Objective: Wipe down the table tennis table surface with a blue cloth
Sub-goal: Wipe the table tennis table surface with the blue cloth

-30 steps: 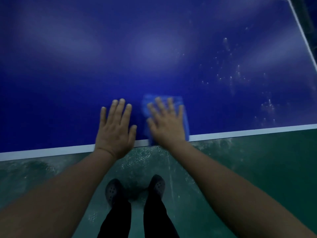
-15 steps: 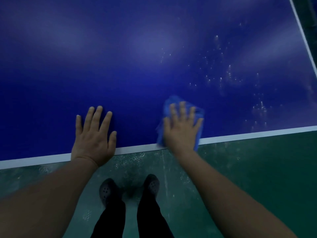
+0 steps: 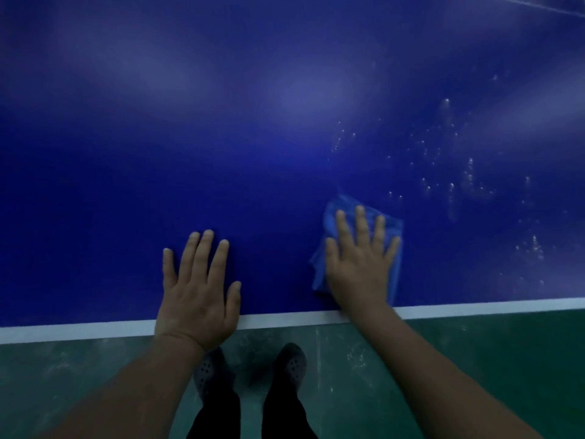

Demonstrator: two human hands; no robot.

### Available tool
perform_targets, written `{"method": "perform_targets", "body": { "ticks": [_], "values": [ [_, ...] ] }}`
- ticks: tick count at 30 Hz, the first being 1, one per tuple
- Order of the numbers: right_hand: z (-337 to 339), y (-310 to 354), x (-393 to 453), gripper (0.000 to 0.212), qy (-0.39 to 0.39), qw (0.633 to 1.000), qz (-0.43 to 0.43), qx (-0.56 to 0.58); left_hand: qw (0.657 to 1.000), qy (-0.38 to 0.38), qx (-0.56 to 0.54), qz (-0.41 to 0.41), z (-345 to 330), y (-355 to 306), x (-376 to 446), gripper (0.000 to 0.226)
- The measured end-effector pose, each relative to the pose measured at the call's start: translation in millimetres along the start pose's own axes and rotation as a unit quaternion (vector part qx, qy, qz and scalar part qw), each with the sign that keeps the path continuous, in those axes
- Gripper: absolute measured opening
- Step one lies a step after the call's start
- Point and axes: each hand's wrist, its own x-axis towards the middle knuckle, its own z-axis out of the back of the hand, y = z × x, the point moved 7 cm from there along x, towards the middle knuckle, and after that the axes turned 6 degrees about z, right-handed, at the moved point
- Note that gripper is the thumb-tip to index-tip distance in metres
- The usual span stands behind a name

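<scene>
The dark blue table (image 3: 285, 128) is showing pale specks (image 3: 452, 172) at right. The right hand (image 3: 361, 264), fingers spread, is pressing the blue cloth (image 3: 321, 264) near the edge; the left hand (image 3: 198, 293) is bracing flat, fingers slightly spread. Even, overlapping strokes toward those specks would probably work best.

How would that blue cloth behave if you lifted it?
The crumpled blue cloth would probably flop and drape, since it already bunches beside the flat right hand. It looks thin, so likely light. On the smooth blue table tennis table it should slide easily.
</scene>
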Motion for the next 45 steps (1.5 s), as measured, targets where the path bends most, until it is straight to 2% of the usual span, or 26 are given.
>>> {"method": "perform_targets", "body": {
  "ticks": [7,9,10,12,14,16,18,19,21,23,25,26,27,28,30,33,35,36,37,38,40,42,43,44,45],
  "values": [
    [6.6,195.6,116.2,0.058,-0.005,0.98,0.196,0.014,1.0,-0.008,0.006,-0.008,0.8,1.0,-0.5,0.068],
    [12.6,212.8,140.2,0.058,-0.004,0.974,0.227,0.005,1.0,-0.002,0.016,-0.009,0.8,0.7,-0.5,0.068],
    [17.1,200.0,153.4,0.057,-0.01,0.976,0.219,0.002,1.0,0.002,0.02,-0.012,0.2,0.1,-0.5,0.068],
    [29.2,136.6,177.5,0.057,-0.037,0.99,0.139,-0.008,1.0,0.009,0.024,-0.014,-0.3,0.5,-0.3,0.068],
    [44.9,37.4,189.7,0.058,-0.057,0.998,0.007,-0.003,0.999,0.015,0.029,-0.017,-1.4,0.5,0.1,0.068],
    [58.1,-51.9,186.2,0.06,-0.039,0.991,-0.125,0.034,0.999,0.024,0.034,-0.016,-2.3,0.2,0.1,0.068],
    [65.1,-87.7,181.9,0.061,-0.035,0.976,-0.207,0.059,0.999,0.03,0.033,-0.016,-2.2,-0.3,0.4,0.068],
    [64.6,-80.6,182.2,0.061,-0.042,0.972,-0.22,0.066,0.999,0.033,0.031,-0.017,-1.9,-0.8,0.3,0.068],
    [57.8,-23.3,182.1,0.06,-0.06,0.984,-0.157,0.059,0.999,0.033,0.029,-0.015,-1.0,-1.1,0.2,0.068],
    [40.7,65.0,163.9,0.059,-0.065,0.997,0.02,0.018,0.999,0.033,0.029,-0.014,-1.3,-1.3,0.2,0.067],
    [14.7,140.7,120.6,0.058,-0.01,0.972,0.232,-0.036,0.999,0.027,0.027,-0.014,-0.9,-1.0,0.6,0.068],
    [6.2,149.2,107.3,0.058,0.015,0.956,0.288,-0.047,0.999,0.025,0.027,-0.015,-0.8,-1.2,0.9,0.068],
    [8.1,138.1,108.0,0.057,0.013,0.953,0.3,-0.042,0.999,0.025,0.027,-0.015,-0.6,-1.6,0.7,0.068],
    [17.8,112.0,118.7,0.058,-0.017,0.964,0.265,-0.031,0.999,0.025,0.027,-0.015,0.1,-2.1,0.8,0.068],
    [36.9,28.1,142.3,0.058,-0.068,0.991,0.115,-0.028,0.999,0.023,0.026,-0.016,1.1,-2.5,1.1,0.068],
    [57.3,-113.8,145.3,0.059,-0.046,0.992,-0.117,0.022,0.999,0.021,0.022,-0.015,1.3,-2.7,1.1,0.068],
    [61.1,-148.7,133.7,0.061,-0.054,0.976,-0.2,0.058,0.999,0.024,0.025,-0.016,0.8,-3.7,0.6,0.068],
    [57.6,-142.8,127.1,0.061,-0.061,0.974,-0.21,0.067,0.999,0.025,0.025,-0.016,0.5,-4.3,0.4,0.068],
    [50.7,-123.9,118.1,0.06,-0.067,0.978,-0.189,0.062,0.999,0.025,0.024,-0.016,0.5,-4.0,0.5,0.068],
    [42.4,-95.8,105.0,0.059,-0.075,0.987,-0.133,0.043,0.999,0.024,0.023,-0.014,0.6,-3.6,0.7,0.068],
    [21.3,-25.9,53.8,0.058,-0.063,0.996,0.068,0.0,0.999,0.026,0.025,-0.011,-0.2,-3.3,0.9,0.068],
    [-3.4,8.4,-17.0,0.056,-0.029,0.953,0.296,-0.056,0.999,0.027,0.025,-0.008,-0.5,-2.8,0.7,0.069],
    [-6.0,-1.4,-32.9,0.055,-0.016,0.933,0.353,-0.07,0.999,0.026,0.024,-0.008,-0.7,-2.9,0.8,0.069],
    [-2.4,-22.8,-28.8,0.054,-0.008,0.93,0.361,-0.065,0.999,0.025,0.023,-0.008,-0.8,-3.2,0.8,0.069],
    [5.2,-51.6,-11.2,0.056,-0.026,0.945,0.32,-0.069,0.999,0.025,0.023,-0.007,-0.9,-2.9,0.9,0.069]
  ]
}}
